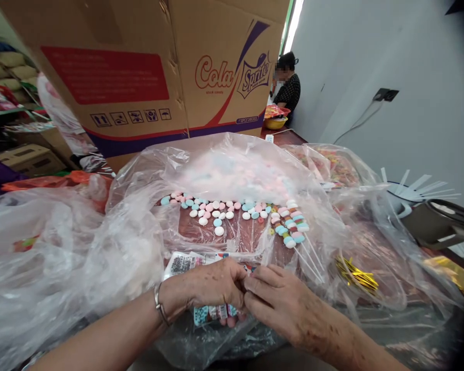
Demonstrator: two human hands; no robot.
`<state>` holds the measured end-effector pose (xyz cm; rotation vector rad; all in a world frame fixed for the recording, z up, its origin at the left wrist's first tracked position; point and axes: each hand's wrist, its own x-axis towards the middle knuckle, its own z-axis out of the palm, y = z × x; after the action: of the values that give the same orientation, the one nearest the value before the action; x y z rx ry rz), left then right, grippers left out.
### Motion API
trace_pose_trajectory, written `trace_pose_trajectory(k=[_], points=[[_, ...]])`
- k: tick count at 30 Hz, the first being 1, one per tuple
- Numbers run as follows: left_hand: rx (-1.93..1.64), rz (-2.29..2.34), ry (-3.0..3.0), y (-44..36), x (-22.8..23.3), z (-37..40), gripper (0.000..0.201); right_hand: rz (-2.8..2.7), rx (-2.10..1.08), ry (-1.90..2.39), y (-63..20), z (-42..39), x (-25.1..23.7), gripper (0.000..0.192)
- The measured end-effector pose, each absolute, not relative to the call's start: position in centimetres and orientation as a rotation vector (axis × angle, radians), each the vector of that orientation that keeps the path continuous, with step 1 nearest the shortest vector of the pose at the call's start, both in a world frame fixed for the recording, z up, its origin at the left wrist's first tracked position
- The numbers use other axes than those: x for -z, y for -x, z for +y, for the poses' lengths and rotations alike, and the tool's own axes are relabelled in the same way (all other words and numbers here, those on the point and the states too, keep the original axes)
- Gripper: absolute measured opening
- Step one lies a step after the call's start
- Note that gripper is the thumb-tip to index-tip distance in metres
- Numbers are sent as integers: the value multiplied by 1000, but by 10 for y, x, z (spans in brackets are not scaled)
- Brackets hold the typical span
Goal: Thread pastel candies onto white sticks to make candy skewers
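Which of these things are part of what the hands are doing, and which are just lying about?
In hand:
left hand
right hand
printed packet
lollipops
clear bag

Lying about:
cardboard box
gold twist ties
white sticks
yellow bowl

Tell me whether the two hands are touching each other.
Touching. The head view shows the left hand and right hand meeting at the fingertips over a printed packet.
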<state>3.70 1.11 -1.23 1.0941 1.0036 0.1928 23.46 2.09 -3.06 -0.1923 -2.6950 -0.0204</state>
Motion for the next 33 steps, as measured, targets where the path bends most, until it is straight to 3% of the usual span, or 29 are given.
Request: trace_pose_trajectory(k=[4,7,9,12,15,18,22,24,29,33], points=[[-330,1309,-1545,-44,15,6,8,-2597,232,510,-226,15,47,34],[-770,1626,-2146,-54,30,3,17,-2298,316,836,-211,24,59,32],[-1220,1677,-2438,-60,40,0,19,-2071,151,977,-202,33,61,28],[-1648,1508,-2483,-64,46,-8,19,-1732,-420,1094,-192,40,55,21],[-1415,1462,-1927,-60,41,-16,23,-1508,-878,1075,-182,32,43,21],[-1322,1375,-1261,-46,26,-14,41,-1518,-947,995,-175,19,32,18],[-1409,826,-1243,-22,-3,-3,60,-1535,-1071,969,-172,18,27,19],[-1299,759,-1337,-13,-14,0,56,-1480,-1089,998,-173,22,28,19],[-989,1212,-1280,-12,-11,0,50,-1454,-1086,955,-168,22,30,15],[-1164,1052,-922,-19,4,-8,31,-1586,-1218,861,-155,12,27,17]])
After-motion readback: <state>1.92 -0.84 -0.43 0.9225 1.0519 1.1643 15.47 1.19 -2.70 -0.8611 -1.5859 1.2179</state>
